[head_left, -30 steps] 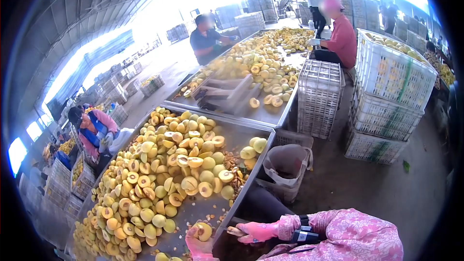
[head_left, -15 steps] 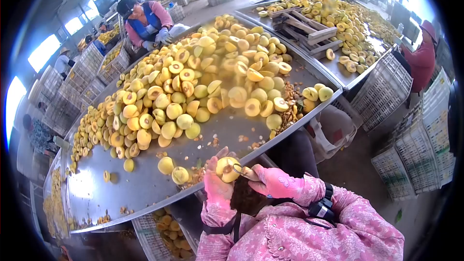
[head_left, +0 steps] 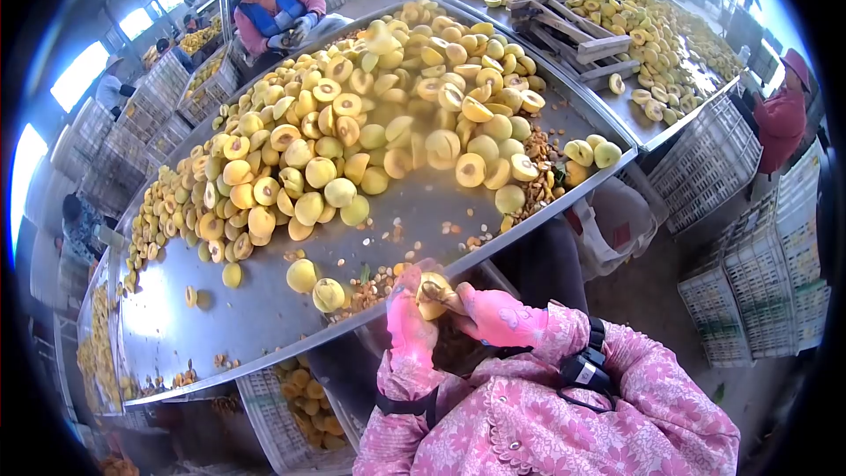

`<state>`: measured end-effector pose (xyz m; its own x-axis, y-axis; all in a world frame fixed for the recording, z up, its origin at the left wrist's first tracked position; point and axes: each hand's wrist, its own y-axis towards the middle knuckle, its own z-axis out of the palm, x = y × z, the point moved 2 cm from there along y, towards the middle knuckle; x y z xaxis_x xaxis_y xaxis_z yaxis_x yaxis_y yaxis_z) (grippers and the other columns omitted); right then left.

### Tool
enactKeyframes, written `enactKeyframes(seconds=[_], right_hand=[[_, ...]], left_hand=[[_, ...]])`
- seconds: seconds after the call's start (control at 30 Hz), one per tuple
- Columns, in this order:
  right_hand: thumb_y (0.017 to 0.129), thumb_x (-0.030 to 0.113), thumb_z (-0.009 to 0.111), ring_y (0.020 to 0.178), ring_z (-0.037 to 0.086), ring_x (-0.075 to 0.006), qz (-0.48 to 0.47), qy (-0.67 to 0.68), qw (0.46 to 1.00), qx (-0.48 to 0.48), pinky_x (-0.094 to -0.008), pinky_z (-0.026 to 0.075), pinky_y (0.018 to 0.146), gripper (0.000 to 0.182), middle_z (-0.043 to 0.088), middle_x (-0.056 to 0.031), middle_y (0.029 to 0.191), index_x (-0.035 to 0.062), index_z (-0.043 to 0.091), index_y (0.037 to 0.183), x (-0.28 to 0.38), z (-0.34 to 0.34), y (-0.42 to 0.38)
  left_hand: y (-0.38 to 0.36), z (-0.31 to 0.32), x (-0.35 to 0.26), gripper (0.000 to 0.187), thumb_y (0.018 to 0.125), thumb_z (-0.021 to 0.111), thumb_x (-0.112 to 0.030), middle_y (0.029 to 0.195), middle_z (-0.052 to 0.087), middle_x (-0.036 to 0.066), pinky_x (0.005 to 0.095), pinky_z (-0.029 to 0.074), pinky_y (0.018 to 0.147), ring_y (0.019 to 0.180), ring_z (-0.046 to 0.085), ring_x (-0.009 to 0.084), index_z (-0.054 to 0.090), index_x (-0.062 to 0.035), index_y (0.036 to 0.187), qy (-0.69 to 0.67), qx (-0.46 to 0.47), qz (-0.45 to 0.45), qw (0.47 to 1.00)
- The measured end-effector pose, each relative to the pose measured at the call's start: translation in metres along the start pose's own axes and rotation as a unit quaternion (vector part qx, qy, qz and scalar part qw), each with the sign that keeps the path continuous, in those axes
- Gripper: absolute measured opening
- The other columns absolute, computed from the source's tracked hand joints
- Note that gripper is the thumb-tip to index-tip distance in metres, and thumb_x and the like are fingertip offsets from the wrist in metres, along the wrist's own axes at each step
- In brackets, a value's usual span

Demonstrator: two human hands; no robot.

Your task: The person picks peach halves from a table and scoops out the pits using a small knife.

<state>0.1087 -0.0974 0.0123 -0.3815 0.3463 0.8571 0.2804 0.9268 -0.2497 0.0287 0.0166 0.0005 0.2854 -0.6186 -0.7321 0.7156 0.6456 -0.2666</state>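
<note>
My left hand (head_left: 409,316), in a pink glove, is closed around a yellow peach half (head_left: 431,296) just off the near edge of the metal table (head_left: 264,322). My right hand (head_left: 495,316), gloved in pink too, grips a small pitting tool (head_left: 456,303) whose working end is against the fruit. Its loop is mostly hidden at the peach. Two peaches (head_left: 328,294) lie on the table to the left of my hands, by scattered pits (head_left: 374,286). Behind them spreads a large heap of cut peaches (head_left: 308,167).
A crate of peach halves (head_left: 264,405) stands below the table edge at left. On the adjoining table rests a wooden frame (head_left: 582,40). Stacked plastic crates (head_left: 758,273) and a white bag (head_left: 617,225) are at right. A co-worker (head_left: 273,9) works across the heap.
Both hands have moved slightly up and right with the peach half. The tool's loop, visible before beside the fruit, is now pressed to it. The view has shifted slightly.
</note>
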Motion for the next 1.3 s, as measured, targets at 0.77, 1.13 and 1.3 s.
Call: enactKeyframes(seconds=[0.77,1.13,1.3], right_hand=[[0.082,0.02,0.055,0.04,0.037,-0.004,0.154,0.51,0.789,0.307,-0.0179,0.03,0.035,0.016,0.042,0.0045,0.057,0.0082,0.045,0.077,0.0,0.023,0.01],[0.089,0.032,0.043,0.059,0.05,-0.015,0.242,0.109,0.933,0.242,-0.0289,0.039,0.057,0.031,0.053,-0.0034,0.067,0.0044,0.055,0.087,-0.08,0.077,0.023],[0.093,0.039,0.033,0.072,0.053,-0.0176,0.343,0.196,0.885,0.248,-0.0312,0.04,0.07,0.043,0.058,-0.0073,0.084,0.0041,0.057,0.097,-0.058,0.056,0.028]], left_hand=[[0.004,-0.036,0.02,0.028,0.085,0.056,-0.026,0.088,0.06,0.009,0.0312,0.049,0.067,0.078,0.058,0.0202,0.056,-0.0012,0.097,0.009,-0.095,0.066,0.993],[-0.05,-0.168,-0.131,0.036,0.078,0.063,-0.017,0.108,0.057,0.011,0.0315,0.044,0.084,0.1,0.054,0.0217,0.055,-0.0015,0.11,0.423,-0.288,0.158,0.845],[-0.005,-0.121,-0.165,0.045,0.078,0.064,-0.019,0.111,0.056,0.016,0.0341,0.041,0.088,0.1,0.054,0.0242,0.05,0.0005,0.117,0.63,-0.233,0.216,0.709]])
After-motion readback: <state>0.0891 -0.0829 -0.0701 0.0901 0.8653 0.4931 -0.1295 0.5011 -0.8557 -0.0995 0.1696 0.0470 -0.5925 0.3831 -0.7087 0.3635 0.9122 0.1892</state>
